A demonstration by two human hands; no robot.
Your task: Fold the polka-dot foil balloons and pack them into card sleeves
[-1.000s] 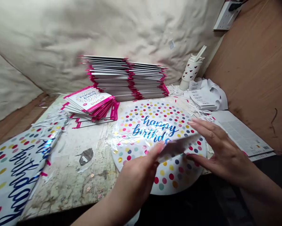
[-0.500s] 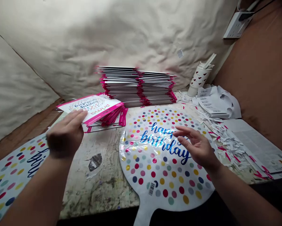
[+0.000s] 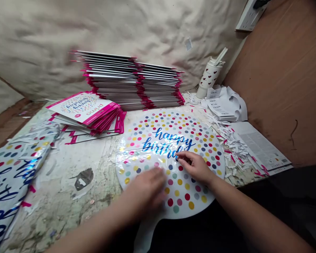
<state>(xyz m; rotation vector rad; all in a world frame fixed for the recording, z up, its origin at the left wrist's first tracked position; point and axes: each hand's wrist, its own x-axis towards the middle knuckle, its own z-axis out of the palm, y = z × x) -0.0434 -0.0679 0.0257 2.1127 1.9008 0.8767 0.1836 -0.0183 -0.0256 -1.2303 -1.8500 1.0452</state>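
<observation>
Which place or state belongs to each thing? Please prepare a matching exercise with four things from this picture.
Things:
1. white cup with hearts
2. tall card stack
3. round dotted piece
4. right hand

Places and states:
A. has the left hand over it
B. has fingertips by the blue lettering
C. stands at the back right, near the paper labels
D. forms two pink-edged columns

Right pairs: 1-C, 2-D, 3-A, 4-B

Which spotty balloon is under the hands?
The middle balloon: the left hand and right hand are over it. The other spotty balloon lies far left, clear of both.
</observation>
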